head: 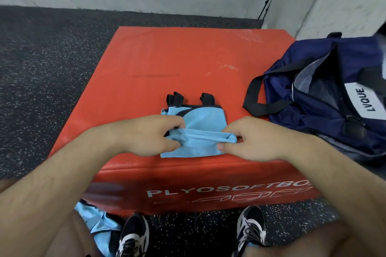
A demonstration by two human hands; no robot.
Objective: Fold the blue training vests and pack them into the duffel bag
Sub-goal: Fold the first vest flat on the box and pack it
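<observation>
Nearest to me: two black-and-white shoes, left point(133, 233) and right point(251, 225), on the speckled floor point(41, 58). A loose blue vest point(98, 219) lies crumpled by the left shoe, against the front face of the red plyo box point(167, 58).

Task item: the folded vest point(198, 142) lies on the box top, close to the front edge and roughly midway along it. Its black straps point(175, 98) point toward the far edge.

Grip: left hand point(146, 133) has its fingers curled onto the left end of a raised fold in the vest. Right hand point(250, 140) pinches the right end of the same fold between thumb and fingers. The fold runs straight between the two hands, with the rest of the vest flat on the box on either side of it.

Duffel bag point(323, 89), navy, sits at the right edge of the box with its mouth unzipped. Its black handle point(252, 98) lies on the box top, just right of the vest and not touching it. White label point(365, 100) reads LVQUE.
</observation>
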